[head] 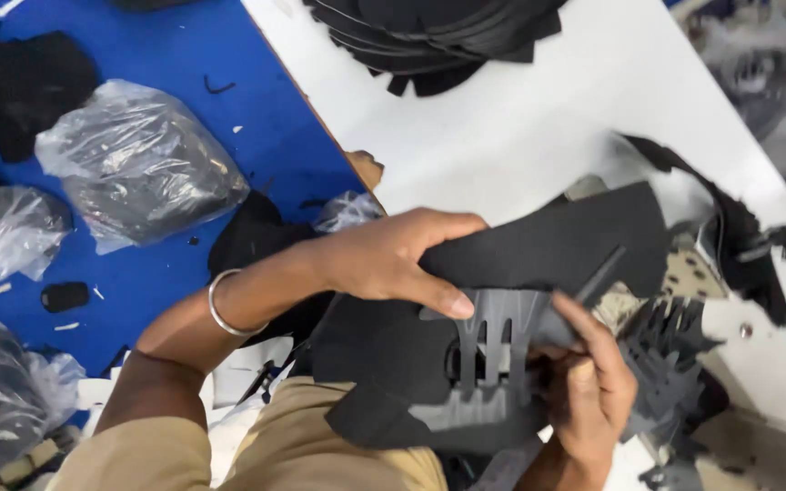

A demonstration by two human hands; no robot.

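Clear crinkled plastic bag (138, 164) with dark contents on blue table surface (256, 118), left of white worktable (539, 118); two more such bags (2, 236) further left. Stack of flat black fabric cut pieces (429, 36) at far edge of white worktable. Left hand (393, 259) clamps large black textured fabric panel (557, 241) at near edge of white worktable, thumb on top. Right hand (593, 386) pinches grey slotted rubbery overlay piece (493, 341) against panel. Silver bangle (220, 309) on left wrist.

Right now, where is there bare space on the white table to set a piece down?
The white table is bare between the black stack at the top and the black fabric piece in both hands. It is crowded at the right edge, with grey cutouts and black scraps.
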